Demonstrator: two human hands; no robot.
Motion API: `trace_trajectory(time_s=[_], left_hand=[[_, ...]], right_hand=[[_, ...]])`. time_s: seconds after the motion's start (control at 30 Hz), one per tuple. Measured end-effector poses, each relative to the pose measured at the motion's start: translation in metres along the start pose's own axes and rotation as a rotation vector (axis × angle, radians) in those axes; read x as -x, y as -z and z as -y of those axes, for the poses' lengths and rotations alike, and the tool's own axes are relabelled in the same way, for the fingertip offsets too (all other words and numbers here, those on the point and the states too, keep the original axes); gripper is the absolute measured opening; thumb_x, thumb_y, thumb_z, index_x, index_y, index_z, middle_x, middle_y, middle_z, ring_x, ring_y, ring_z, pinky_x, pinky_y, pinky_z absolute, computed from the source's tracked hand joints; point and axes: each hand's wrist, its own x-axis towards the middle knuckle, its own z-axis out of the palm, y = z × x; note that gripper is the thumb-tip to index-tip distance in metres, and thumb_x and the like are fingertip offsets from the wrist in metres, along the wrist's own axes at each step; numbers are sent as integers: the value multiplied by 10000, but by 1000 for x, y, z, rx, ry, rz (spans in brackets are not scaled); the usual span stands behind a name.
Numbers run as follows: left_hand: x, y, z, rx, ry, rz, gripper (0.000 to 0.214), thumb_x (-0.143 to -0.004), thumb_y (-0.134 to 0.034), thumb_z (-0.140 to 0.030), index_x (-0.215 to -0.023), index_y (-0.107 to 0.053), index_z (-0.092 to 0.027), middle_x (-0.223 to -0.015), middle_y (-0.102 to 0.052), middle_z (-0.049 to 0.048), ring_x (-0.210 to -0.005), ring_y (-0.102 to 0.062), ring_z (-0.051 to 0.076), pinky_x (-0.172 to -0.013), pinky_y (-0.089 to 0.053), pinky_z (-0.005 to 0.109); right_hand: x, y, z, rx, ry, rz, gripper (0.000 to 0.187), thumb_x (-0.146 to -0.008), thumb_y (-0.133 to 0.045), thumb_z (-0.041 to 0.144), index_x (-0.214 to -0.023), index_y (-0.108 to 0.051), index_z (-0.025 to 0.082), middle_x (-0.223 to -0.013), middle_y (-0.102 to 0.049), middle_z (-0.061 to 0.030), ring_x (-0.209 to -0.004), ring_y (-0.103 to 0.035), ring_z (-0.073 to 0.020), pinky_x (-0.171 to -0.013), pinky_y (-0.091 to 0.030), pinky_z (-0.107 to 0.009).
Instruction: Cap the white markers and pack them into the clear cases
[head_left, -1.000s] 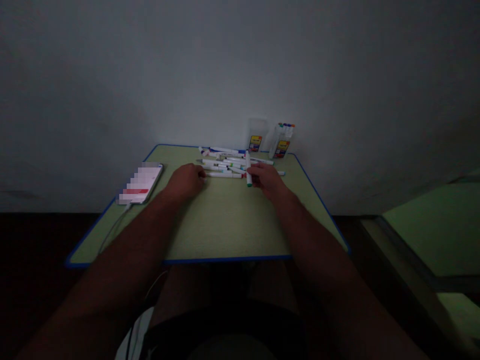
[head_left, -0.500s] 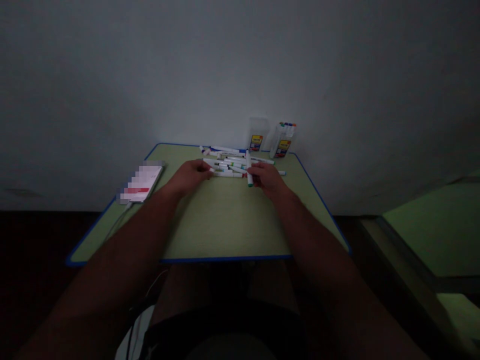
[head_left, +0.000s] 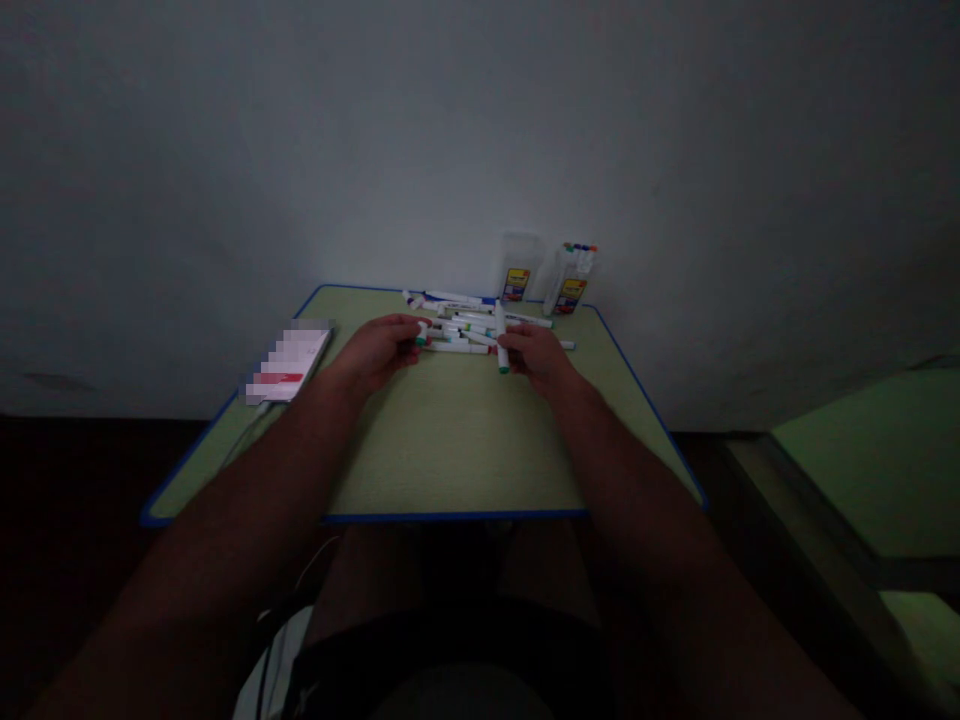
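Note:
A heap of white marker pens [head_left: 461, 322] with coloured caps lies at the far middle of a small green table [head_left: 450, 440] with a blue edge. My right hand [head_left: 538, 356] is closed round one white marker with a green tip [head_left: 500, 340], which points toward me. At the left end of the heap my left hand [head_left: 379, 350] pinches another marker with a green cap [head_left: 422, 334]. The light is dim and finger detail is poor.
A phone [head_left: 288, 364] with a lit screen lies at the table's left, a cable running off the front edge. Two clear marker boxes [head_left: 519, 268] [head_left: 570, 278] stand against the wall at the back. Another green surface [head_left: 870, 460] shows at the right.
My left hand has moved forward from the bare tabletop into the left end of the heap and taken hold of a green-capped marker. My right hand has kept its marker.

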Motion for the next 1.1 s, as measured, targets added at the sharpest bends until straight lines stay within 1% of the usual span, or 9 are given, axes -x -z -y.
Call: trace_trajectory(time_s=[0.13,0.3,0.5,0.77,0.9,1.03,1.1], left_hand=[[3,-3,-2,80,35,2,130,-810,-593,-61,-893,-686,-97,-693,-669,66,-497,-581,95,-466,-488,191],[2,-4,1,83,63,22,144,-798,-580,-41,-886,-678,-99,-702,-691,77,-486,-595,104,-473,-506,202],[2,-5,3,90,70,40,146,-769,-599,-31,-876,-672,-98,-733,-710,98,-548,-648,136,-524,-541,227],[1,-6,6,77,48,26,142,-741,-607,-25,-851,-662,-97,-746,-719,103,-529,-632,131,-504,-538,227],[-1,-6,8,66,53,17,157,-727,-616,-33,-856,-678,-98,-774,-723,108,-558,-635,134,-527,-556,244],[1,-8,7,67,60,25,151,-704,-607,-18,-816,-670,-97,-747,-707,101,-582,-638,143,-558,-574,268],[2,-8,7,71,60,10,158,-708,-599,-11,-816,-676,-97,-744,-696,90,-594,-637,141,-564,-579,271]], right_hand=[[-1,0,0,-1,-5,0,81,-746,-671,145,-793,-607,159,-673,-692,-12,-463,-543,-81,-389,-362,-197],[-2,0,-2,-7,4,8,78,-748,-676,151,-808,-625,155,-686,-695,-16,-476,-551,-83,-394,-369,-196],[-2,0,-3,7,-9,-4,94,-745,-694,166,-807,-623,163,-700,-698,-21,-493,-558,-87,-406,-378,-196],[-4,1,-4,27,8,24,76,-727,-698,180,-752,-628,169,-663,-680,-9,-488,-543,-92,-411,-379,-199],[-4,0,-4,46,15,22,73,-716,-697,175,-737,-627,166,-644,-664,-5,-479,-532,-90,-409,-376,-200],[-5,0,-6,55,21,21,77,-694,-697,167,-745,-639,165,-663,-675,-9,-489,-538,-93,-424,-383,-203],[-7,1,-8,58,25,28,85,-682,-701,178,-755,-659,167,-667,-678,-10,-505,-547,-100,-439,-393,-206]])
